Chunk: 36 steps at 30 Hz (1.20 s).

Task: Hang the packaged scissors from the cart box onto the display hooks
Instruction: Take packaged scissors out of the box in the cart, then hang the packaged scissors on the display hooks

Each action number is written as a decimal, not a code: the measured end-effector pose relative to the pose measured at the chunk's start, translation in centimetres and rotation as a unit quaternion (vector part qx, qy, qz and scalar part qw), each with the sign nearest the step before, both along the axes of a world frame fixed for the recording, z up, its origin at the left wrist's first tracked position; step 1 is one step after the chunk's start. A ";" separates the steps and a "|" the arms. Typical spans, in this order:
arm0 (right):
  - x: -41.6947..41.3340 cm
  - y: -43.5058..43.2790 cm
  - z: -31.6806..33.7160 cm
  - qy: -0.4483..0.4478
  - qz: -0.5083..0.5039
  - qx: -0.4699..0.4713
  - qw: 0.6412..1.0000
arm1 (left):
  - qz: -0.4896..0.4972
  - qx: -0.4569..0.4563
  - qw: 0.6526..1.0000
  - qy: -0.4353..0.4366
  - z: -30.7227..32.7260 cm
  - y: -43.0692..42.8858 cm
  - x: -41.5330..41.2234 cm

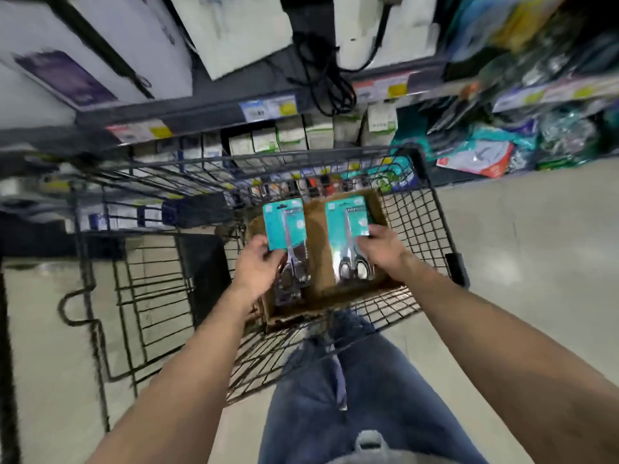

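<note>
Early going here: nothing is on a hook yet, and both packs are down at the cart. The left hand has its fingers curled round the lower edge of the left pack, thumb on the teal card. The right hand pinches the right pack by its right edge, fingers closed on the card. Both packs sit upright-ish, side by side but apart, just over the open box, which rests in the cart basket.

So the pick-up looks about done, I'd judge; the carry to the display and the hanging itself are all left to do. The hooks themselves I can't make out. The shelf beyond and the goods off to the right are too blurred to tell.

The count: two hands, two packs in hand, one pair of scissors in each. One box, one cart. Below the left pack there's a glint of plastic down in the box, likely more packs, but how many I can't tell. Between the packs the box floor shows bare brown.
</note>
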State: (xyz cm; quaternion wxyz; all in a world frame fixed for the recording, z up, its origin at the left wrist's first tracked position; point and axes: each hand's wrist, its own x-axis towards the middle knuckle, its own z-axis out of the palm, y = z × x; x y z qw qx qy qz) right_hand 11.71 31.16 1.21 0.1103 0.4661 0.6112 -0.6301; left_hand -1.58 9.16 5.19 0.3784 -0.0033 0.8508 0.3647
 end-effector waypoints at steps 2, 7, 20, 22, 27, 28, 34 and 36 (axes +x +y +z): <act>0.6 0.5 1.7 0.022 0.003 0.034 0.999 | -0.011 0.017 1.000 0.018 2.3 0.7 0.3; 2.8 0.4 6.4 0.086 -0.065 0.050 0.993 | -0.084 0.057 0.990 0.098 6.8 1.0 1.1; 15.5 -0.2 26.2 0.160 -0.136 0.210 0.955 | -0.172 0.199 0.938 0.226 22.6 3.1 8.1; 17.5 0.5 28.7 0.161 -0.154 0.232 0.947 | -0.193 0.206 0.929 0.241 25.2 4.6 8.9; 19.8 1.5 33.4 0.178 -0.162 0.274 0.931 | -0.212 0.233 0.913 0.259 29.2 7.7 10.4; 20.5 2.1 34.6 0.178 -0.168 0.290 0.925 | -0.220 0.245 0.907 0.264 30.5 8.6 11.1; 24.7 6.2 39.8 0.172 -0.199 0.343 0.902 | -0.271 0.302 0.878 0.254 35.3 14.6 14.5; 26.6 7.9 41.0 0.178 -0.217 0.349 0.894 | -0.291 0.316 0.865 0.258 36.7 16.9 16.0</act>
